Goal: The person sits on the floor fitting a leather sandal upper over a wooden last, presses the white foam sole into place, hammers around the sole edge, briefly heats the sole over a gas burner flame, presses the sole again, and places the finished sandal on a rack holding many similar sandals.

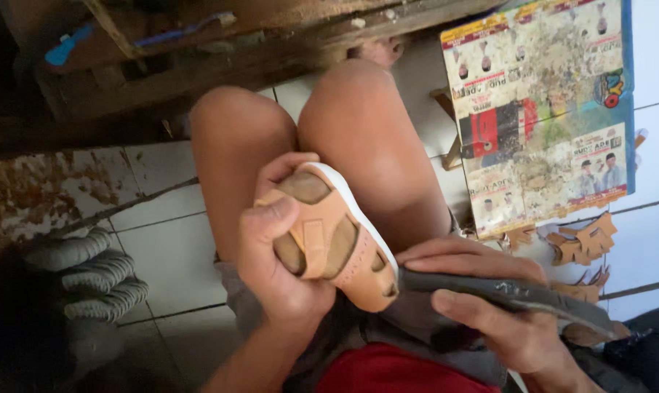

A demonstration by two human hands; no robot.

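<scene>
My left hand (275, 255) grips a small tan sandal (337, 240) with a white sole, held above my lap with the toe end pointing toward my right hand. The thumb lies across the sandal's strap side. My right hand (489, 306) holds a long dark flat tool (504, 291); its tip touches the sandal's toe end. My bare knees (308, 138) are beneath the sandal.
A stained printed board (540, 109) leans at the right over white floor tiles. Several tan leather cut pieces (584, 240) lie below it. Grey ribbed soles (89, 276) are stacked at the left. A worn wooden bench (198, 51) spans the top.
</scene>
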